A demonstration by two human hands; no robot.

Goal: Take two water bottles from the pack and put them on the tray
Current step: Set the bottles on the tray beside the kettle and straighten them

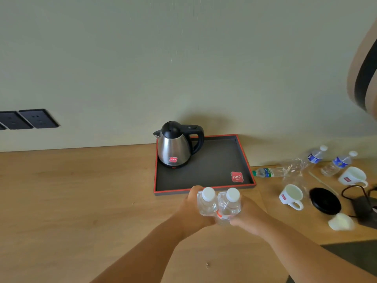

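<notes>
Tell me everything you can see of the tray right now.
The tray is a shallow dark grey rectangle with a red rim, standing flat on the wooden counter against the wall. A steel kettle with black lid and handle stands on its base in the back left corner; a red sticker marks the front right. The rest is bare. No bottle is on it; the hands hold two just in front of its near edge.

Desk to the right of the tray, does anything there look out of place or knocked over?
Yes. One green-capped bottle lies on its side just right of the tray, beside crumpled clear plastic wrap. The two blue-labelled bottles behind it stand upright. No spill shows.
</notes>
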